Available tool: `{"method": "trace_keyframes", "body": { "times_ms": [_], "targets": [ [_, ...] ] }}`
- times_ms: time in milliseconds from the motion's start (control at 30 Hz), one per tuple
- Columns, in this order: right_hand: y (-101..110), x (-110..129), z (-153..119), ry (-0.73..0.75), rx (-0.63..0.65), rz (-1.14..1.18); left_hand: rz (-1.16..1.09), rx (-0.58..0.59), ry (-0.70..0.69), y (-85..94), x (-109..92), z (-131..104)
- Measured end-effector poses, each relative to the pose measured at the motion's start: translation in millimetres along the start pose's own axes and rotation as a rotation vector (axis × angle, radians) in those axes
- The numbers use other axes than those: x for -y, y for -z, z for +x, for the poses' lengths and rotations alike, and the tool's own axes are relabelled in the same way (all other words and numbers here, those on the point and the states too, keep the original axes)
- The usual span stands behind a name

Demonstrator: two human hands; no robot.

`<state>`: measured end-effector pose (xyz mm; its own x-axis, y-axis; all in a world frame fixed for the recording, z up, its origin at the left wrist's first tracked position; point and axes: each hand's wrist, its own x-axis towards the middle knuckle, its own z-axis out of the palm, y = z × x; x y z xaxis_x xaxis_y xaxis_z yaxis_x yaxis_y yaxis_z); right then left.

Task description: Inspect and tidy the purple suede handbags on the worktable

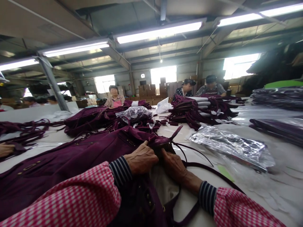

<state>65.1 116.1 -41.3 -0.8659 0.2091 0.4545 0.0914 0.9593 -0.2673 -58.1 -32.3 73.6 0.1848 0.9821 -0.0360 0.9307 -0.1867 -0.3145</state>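
Note:
A large dark purple bag [94, 151] lies across the table in front of me, its straps trailing to the right. My left hand [143, 157] is closed on the bag's upper edge near its right end, thumb and fingers pressed into the fabric. Close beside it, my right hand [174, 165] grips the same end of the bag, its fingertips partly hidden in the dark folds. A thin dark cord and a purple strap [213, 171] curve away beyond my right hand. Below both hands hang a pale panel and more dark straps.
Purple bags [87, 118] are piled behind, with a tall stack [203, 108] further right. A clear plastic bag [232, 143] lies on the white table [258, 195]; wrapped packs [279, 97] stand at right. Another person's hand [6, 149] is at far left. Several people sit beyond.

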Motion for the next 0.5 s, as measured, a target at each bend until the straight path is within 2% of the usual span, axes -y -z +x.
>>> {"method": "trace_keyframes", "body": {
  "times_ms": [67, 167, 267, 400, 433, 500],
  "targets": [
    [-2.2, -1.9, 2.7, -0.02, -0.011, 0.014, 0.032, -0.048, -0.043, 0.0, -8.2, 4.9],
    [-9.4, -4.9, 1.5, -0.087, -0.041, 0.091, 0.164, -0.204, -0.192, -2.5, -22.2, 15.9],
    [-13.3, -7.6, 0.6, -0.136, -0.062, 0.174, 0.351, -0.319, -0.283, -5.5, -24.5, 30.5],
    [-11.5, -11.7, 2.4, -0.164, -0.068, 0.143, 0.311, -0.302, -0.106, -13.3, 2.3, 51.2],
    [-10.8, -12.3, 2.8, -0.16, -0.074, 0.145, 0.279, -0.318, -0.076, -19.2, 12.0, 53.8],
    [-9.8, -12.7, 3.4, -0.149, -0.091, 0.157, 0.195, -0.403, -0.099, -39.1, 30.8, 53.4]
  ]
}}
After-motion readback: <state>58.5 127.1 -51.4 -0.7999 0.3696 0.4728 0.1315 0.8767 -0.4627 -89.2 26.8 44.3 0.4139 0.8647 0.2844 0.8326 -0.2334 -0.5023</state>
